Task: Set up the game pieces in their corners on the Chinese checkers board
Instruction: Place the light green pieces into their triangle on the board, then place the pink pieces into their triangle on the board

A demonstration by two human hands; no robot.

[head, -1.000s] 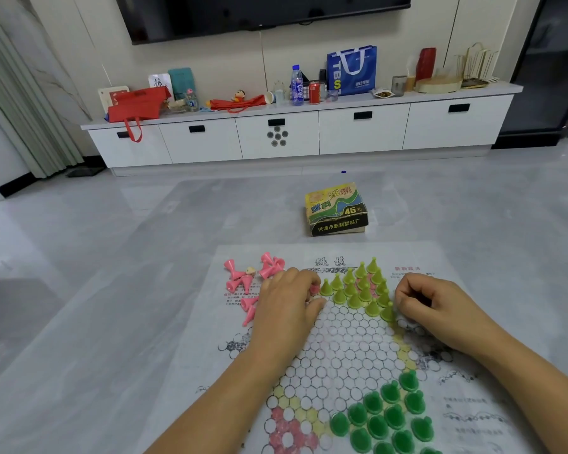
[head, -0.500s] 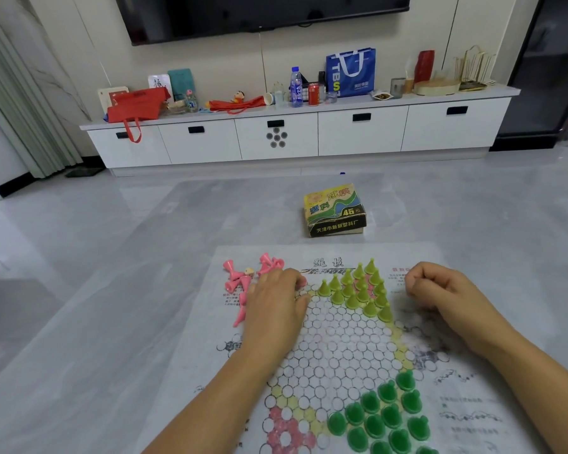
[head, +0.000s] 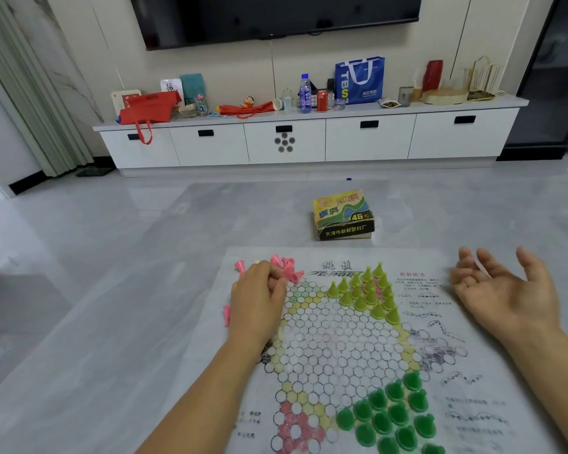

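A paper Chinese checkers board lies on the floor before me. Several yellow-green pieces stand in its far corner and several dark green pieces fill the near right corner. Loose pink pieces lie toppled at the board's far left edge. My left hand rests among them with its fingers curled round some of the pink pieces. My right hand hovers over the printed text at the right, palm up, fingers spread and holding nothing.
The game's cardboard box sits on the grey tile floor just beyond the board. Further back a long white TV cabinet with bags, bottles and cups runs along the wall. A curtain hangs at the left.
My right hand has lifted away from the yellow-green pieces to the right and uncurled, palm up. My left hand has slid left onto the pink pieces and closed its fingers on them.
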